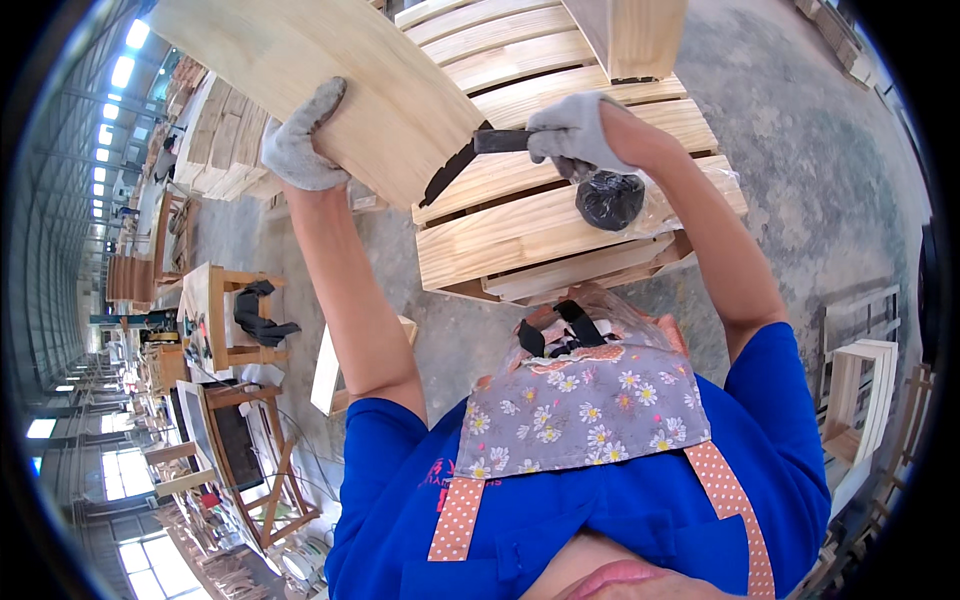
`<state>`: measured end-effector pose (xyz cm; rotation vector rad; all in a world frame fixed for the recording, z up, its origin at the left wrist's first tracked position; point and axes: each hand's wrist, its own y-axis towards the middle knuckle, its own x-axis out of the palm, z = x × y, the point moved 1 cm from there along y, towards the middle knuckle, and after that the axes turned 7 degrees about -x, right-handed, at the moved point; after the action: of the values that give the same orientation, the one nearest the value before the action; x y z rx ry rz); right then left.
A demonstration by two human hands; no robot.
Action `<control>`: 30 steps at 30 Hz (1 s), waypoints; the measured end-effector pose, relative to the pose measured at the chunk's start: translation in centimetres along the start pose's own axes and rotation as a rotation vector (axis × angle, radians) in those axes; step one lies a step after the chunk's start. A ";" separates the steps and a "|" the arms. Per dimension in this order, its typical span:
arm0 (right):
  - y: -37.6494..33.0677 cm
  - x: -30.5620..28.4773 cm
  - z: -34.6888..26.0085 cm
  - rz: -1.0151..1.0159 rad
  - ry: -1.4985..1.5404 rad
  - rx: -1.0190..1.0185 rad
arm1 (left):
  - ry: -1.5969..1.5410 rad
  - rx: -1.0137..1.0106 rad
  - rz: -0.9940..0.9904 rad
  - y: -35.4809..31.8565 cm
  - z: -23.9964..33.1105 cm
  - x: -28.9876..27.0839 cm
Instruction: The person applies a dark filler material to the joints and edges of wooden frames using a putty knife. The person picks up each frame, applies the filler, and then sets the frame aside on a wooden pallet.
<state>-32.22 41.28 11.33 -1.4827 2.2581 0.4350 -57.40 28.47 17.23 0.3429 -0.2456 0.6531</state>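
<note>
My left hand (308, 138), in a grey work glove, grips the long edge of a wide pale wooden board (340, 85), its thumb lying on the face. The board is tilted, and its near end edge is coated black. In my gloved right hand (575, 132) is a short black bar (502, 141), whose tip touches the corner of that black end. Whether the bar is a brush or a sponge I cannot tell. Just below this hand, a round container with glossy black contents (610, 200) sits in clear plastic on the slatted wooden pallet (500, 240).
Another wooden piece (648, 40) with a black lower end stands on the pallet's far right. Stacked boards (225, 135) lie to the left. A workbench (215, 320) with dark cloth stands farther left, and a wooden frame (860, 400) rests on the floor at right.
</note>
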 end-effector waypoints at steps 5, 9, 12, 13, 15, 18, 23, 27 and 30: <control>-0.3 -2.0 2.2 0.020 -0.167 0.147 | 0.065 0.086 -0.035 -0.5 -0.5 0.3; 0.4 -0.7 -1.1 -0.039 -0.143 -0.043 | 0.167 0.194 -0.120 -0.3 -0.7 -1.0; 1.4 -1.2 0.4 -0.075 -0.173 0.007 | 0.022 0.038 -0.074 -0.4 -0.7 0.0; 1.5 -1.9 1.5 -0.065 -0.201 0.057 | 0.026 0.014 -0.044 -0.2 -1.0 0.6; 0.8 -3.1 1.7 -0.025 -0.182 0.113 | 0.046 0.029 -0.021 -0.3 -1.1 0.5; 0.5 -3.3 1.0 -0.032 -0.097 0.094 | 0.063 0.073 -0.035 -0.6 -1.0 0.3; 1.2 -1.4 1.0 -0.095 -0.084 0.080 | 0.029 0.004 -0.081 -0.7 -0.5 0.9; 0.0 -2.4 1.2 -0.041 -0.047 0.146 | 0.041 0.028 -0.041 -0.5 -1.1 0.8; -0.7 -1.0 0.0 0.022 0.078 0.124 | -0.035 0.000 -0.013 -0.9 -0.5 1.3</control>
<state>-31.19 41.80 11.82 -1.4366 2.3182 0.2428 -55.80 28.73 17.04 0.3558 -0.2768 0.6348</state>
